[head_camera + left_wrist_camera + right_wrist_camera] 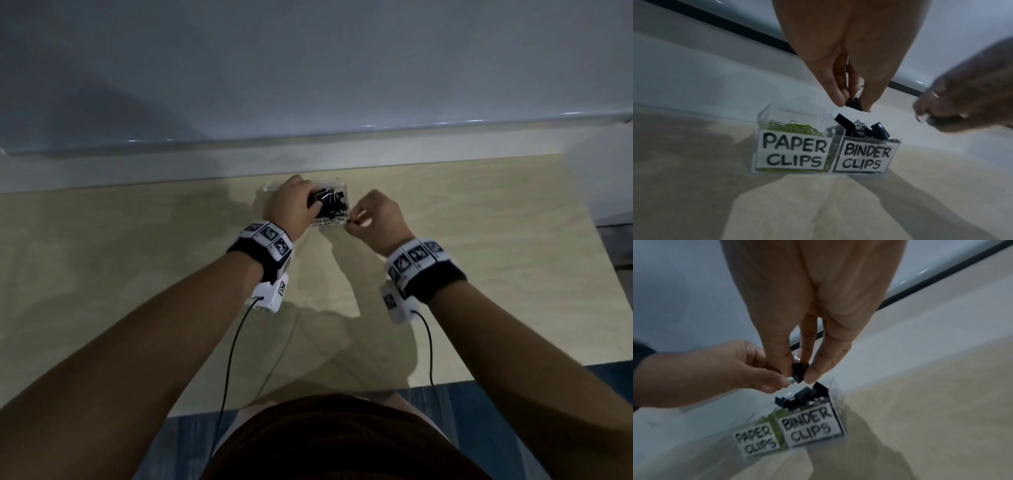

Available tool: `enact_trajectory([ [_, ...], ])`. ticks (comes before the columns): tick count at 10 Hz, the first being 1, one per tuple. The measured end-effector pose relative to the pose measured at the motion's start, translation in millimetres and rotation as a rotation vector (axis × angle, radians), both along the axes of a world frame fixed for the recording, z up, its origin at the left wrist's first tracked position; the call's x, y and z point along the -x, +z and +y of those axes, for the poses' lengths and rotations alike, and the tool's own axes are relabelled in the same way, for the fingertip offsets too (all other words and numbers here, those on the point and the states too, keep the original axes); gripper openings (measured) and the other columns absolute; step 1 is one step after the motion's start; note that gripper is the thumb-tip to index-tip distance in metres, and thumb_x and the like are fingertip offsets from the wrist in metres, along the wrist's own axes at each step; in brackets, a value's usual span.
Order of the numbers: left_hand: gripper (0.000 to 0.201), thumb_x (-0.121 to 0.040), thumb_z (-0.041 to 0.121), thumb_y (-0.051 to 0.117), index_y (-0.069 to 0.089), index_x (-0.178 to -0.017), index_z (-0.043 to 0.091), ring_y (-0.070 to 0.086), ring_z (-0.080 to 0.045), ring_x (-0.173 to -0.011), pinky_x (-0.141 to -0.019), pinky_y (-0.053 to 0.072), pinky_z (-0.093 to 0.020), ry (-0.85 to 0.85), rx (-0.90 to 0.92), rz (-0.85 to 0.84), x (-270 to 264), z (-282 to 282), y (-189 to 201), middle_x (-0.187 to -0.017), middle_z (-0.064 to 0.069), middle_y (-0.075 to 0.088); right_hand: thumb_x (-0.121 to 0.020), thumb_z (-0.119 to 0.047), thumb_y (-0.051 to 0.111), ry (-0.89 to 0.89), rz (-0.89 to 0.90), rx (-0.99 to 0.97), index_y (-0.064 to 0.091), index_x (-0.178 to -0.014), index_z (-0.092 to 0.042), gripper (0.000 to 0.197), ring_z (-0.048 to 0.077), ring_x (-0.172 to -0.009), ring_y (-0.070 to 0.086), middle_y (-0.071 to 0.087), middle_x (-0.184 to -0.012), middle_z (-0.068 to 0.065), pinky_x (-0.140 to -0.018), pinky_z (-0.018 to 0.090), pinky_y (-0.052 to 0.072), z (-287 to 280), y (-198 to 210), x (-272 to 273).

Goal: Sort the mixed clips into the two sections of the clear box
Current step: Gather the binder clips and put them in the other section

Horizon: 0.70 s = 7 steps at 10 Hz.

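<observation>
Both our wrists carry marker bands. Our left hand point(851, 68) pinches a black binder clip point(855, 105) between thumb and fingertips, just above the section labelled BINDER CLIPS. Our right hand point(813, 318) pinches another black binder clip point(800, 372) above that same section of the clear box point(764, 116), which stands on the pale table point(479, 246). Green paper clips point(795, 127) fill the left section.

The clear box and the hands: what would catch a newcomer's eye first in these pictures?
First the clear box on the pale table, with its handwritten labels: yellow-green paper clips in the left section, black binder clips in the right. Just above it, the left hand and right hand each pinch a black binder clip.
</observation>
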<state>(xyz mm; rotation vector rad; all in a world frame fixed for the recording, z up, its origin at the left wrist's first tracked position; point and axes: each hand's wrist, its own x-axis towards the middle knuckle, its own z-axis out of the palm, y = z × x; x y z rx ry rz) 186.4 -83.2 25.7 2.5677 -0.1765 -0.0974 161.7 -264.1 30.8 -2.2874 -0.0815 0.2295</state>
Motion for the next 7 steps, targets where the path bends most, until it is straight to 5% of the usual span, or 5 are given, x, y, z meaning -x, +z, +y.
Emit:
enact_trajectory([
  [2, 0.023, -0.084, 0.015, 0.061, 0.063, -0.105, 0.005, 0.059, -0.032, -0.096, -0.080, 0.046, -0.037, -0.034, -0.141, 0.025, -14, -12, -16, -0.102, -0.015, 0.065, -0.075, -0.004, 0.067, 0.204, -0.098, 0.248, 0.066, -0.084, 0.000, 0.010, 0.027, -0.081, 0.059, 0.054, -0.100, 0.015, -0.074, 0.030, 0.051, 29, 0, -52],
  [4, 0.033, -0.083, 0.007, 0.059, 0.060, -0.116, 0.005, 0.061, -0.034, -0.103, -0.089, 0.049, -0.040, -0.005, -0.024, 0.069, -19, -11, -10, -0.110, -0.018, 0.067, -0.079, -0.004, 0.059, 0.369, -0.093, 0.393, 0.066, -0.093, 0.002, 0.016, 0.035, -0.085, 0.058, 0.055, -0.102, 0.021, -0.071, 0.032, 0.042, 40, -3, -57],
  [5, 0.042, -0.085, 0.009, 0.062, 0.054, -0.126, 0.006, 0.059, -0.029, -0.109, -0.097, 0.047, -0.037, 0.015, 0.052, 0.091, -10, 1, 2, -0.120, -0.016, 0.063, -0.076, 0.001, 0.061, 0.369, -0.098, 0.359, 0.067, -0.100, -0.002, 0.025, 0.033, -0.087, 0.059, 0.056, -0.103, 0.017, -0.078, 0.032, 0.047, 31, -4, -53],
  [6, 0.042, -0.086, 0.006, 0.061, 0.054, -0.127, 0.005, 0.060, -0.025, -0.108, -0.095, 0.048, -0.032, 0.012, 0.141, 0.015, 7, 21, 12, -0.120, -0.015, 0.063, -0.076, 0.005, 0.063, 0.287, -0.171, 0.268, 0.067, -0.107, -0.005, 0.033, 0.027, -0.085, 0.060, 0.059, -0.104, 0.012, -0.080, 0.027, 0.049, 19, 0, -47],
  [7, 0.037, -0.086, 0.005, 0.062, 0.057, -0.123, 0.006, 0.064, -0.020, -0.102, -0.087, 0.047, -0.022, 0.026, 0.215, 0.018, 48, 51, 18, -0.116, -0.012, 0.066, -0.076, 0.004, 0.067, 0.185, -0.240, 0.184, 0.068, -0.103, -0.005, 0.028, 0.023, -0.085, 0.062, 0.061, -0.102, 0.010, -0.080, 0.033, 0.056, -10, -2, -17],
])
